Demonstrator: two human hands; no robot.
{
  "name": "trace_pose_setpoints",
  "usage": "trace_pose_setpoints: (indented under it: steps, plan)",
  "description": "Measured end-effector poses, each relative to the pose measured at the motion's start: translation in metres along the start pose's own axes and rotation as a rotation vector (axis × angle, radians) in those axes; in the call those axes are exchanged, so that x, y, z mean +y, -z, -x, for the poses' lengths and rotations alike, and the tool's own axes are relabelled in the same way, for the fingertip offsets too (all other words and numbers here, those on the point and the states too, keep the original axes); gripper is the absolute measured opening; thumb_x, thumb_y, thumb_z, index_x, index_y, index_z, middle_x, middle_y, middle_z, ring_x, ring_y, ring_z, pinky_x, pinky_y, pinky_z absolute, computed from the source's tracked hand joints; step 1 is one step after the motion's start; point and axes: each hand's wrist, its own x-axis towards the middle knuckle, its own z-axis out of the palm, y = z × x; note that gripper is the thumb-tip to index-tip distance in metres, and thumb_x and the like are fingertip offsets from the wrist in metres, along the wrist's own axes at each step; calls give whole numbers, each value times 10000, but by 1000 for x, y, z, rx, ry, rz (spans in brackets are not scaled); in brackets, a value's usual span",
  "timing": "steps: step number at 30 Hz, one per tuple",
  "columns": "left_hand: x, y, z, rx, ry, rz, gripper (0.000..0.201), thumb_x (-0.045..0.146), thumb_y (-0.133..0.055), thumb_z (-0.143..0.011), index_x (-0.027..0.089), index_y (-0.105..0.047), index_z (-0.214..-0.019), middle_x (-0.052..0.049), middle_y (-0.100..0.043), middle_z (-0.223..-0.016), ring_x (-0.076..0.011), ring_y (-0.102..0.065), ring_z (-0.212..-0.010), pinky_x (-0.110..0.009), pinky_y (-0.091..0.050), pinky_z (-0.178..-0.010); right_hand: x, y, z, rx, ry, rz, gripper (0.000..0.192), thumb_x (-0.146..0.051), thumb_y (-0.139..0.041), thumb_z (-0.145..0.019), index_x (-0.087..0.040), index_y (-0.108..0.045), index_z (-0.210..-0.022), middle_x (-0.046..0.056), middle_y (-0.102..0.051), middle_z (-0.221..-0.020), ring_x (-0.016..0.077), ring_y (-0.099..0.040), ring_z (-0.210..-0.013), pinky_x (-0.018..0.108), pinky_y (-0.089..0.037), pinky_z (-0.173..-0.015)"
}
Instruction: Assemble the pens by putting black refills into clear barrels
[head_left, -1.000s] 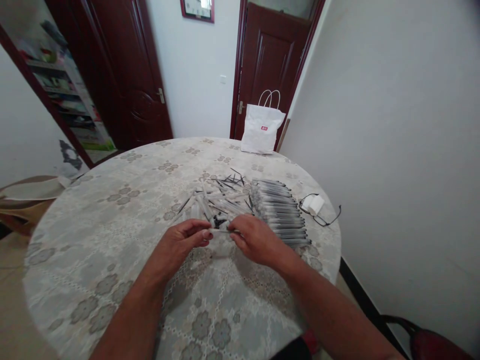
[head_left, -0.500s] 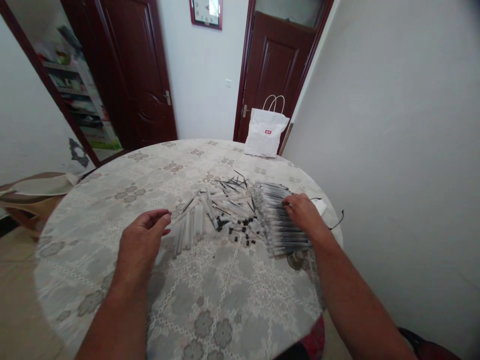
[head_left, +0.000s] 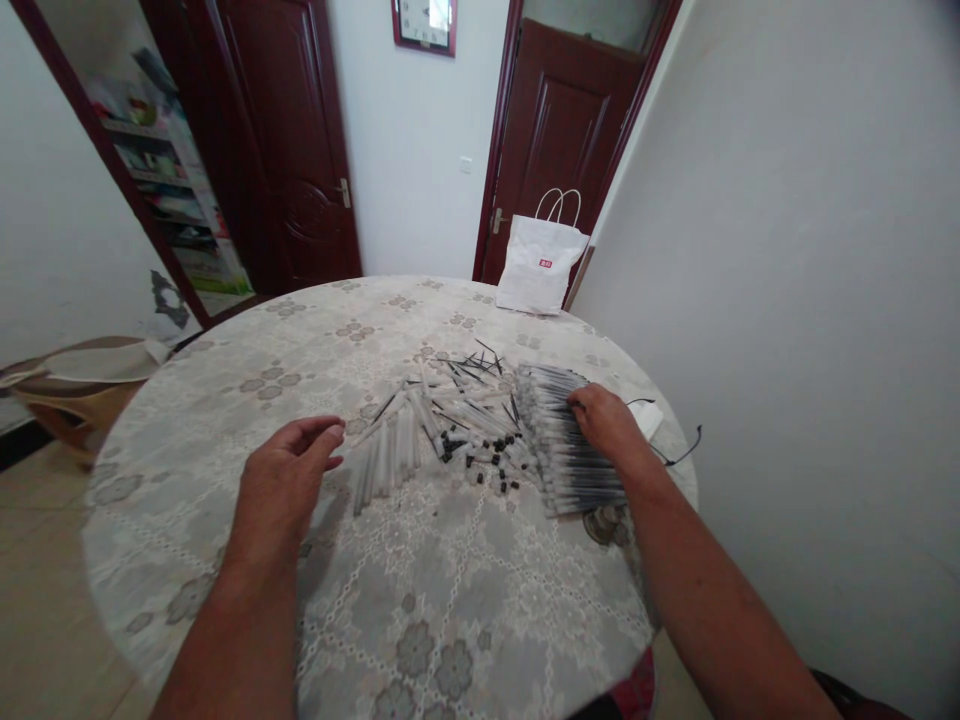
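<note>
My left hand (head_left: 292, 465) hovers left of the loose parts, its fingers bent but apart, with nothing between them. Just beyond its fingertips lie clear pen barrels (head_left: 388, 455), side by side on the patterned tablecloth. Thin dark refills (head_left: 472, 368) are scattered farther back, and small black end plugs (head_left: 495, 450) with translucent caps lie in the middle. On the right is a dense stack of assembled pens (head_left: 566, 465). My right hand (head_left: 598, 415) rests at this stack, thumb and fingers pinched on a pen; its fingertips partly hide it.
The round table (head_left: 360, 640) carries a white paper bag (head_left: 541, 265) at its far edge. Beside my right wrist lie a white object (head_left: 646, 418) with a dark cord and a round item (head_left: 602, 525). A chair (head_left: 82, 390) stands at left; a wall rises close on the right.
The whole view has shifted slightly, so the table and its contents appear a little farther right. Both hands keep nearly the same pose, the right one still at the pen stack.
</note>
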Motion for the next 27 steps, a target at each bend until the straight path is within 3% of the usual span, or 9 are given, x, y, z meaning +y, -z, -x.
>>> trace_pose_setpoints:
  steps: [6, 13, 18, 23, 27]
  plan:
    - [-6, 6, -3, -32, 20, 40, 391, 470, -711, -750, 207, -737, -1038, -76, -748, -1067, -252, -707, -954, -328, -620, -718, 6, -2, 5, -11, 69, 44, 303, -172, -488, -959, -139, -749, -1109, 134, -725, -1102, 221, -645, -1056, 297, -440, -969]
    - [-15, 18, -8, -115, -102, -408, 316, 371, -602, -840, 176, -726, -1056, -104, -757, -1008, -248, -702, -908, -360, -525, -871, 6, 1, 9, 113, 113, 43, 317, -261, -484, -964, -152, -734, -1125, 151, -728, -1094, 274, -652, -1034, 381, -484, -931]
    - [-12, 14, -2, -195, -101, -535, 288, 284, -591, -857, 168, -713, -1091, -129, -753, -1022, -264, -689, -923, -367, -482, -847, -51, 21, 22, 203, 249, -73, 307, -285, -469, -981, -160, -715, -1115, 144, -726, -1099, 286, -652, -1018, 392, -483, -932]
    - [-13, 6, 5, -343, -91, -605, 286, 266, -604, -844, 202, -697, -1107, -107, -763, -972, -253, -691, -868, -339, -456, -769, -122, 29, 36, -2, 427, -202, 278, -270, -476, -1000, -199, -711, -1131, 113, -733, -1090, 243, -660, -994, 333, -471, -913]
    - [-16, -2, 11, -444, -93, -722, 336, 266, -607, -833, 216, -685, -1156, -117, -763, -1005, -261, -695, -886, -329, -442, -750, -148, 18, 34, -146, 400, -159, 267, -243, -483, -1007, -220, -709, -1147, 89, -740, -1095, 222, -668, -1010, 300, -458, -871]
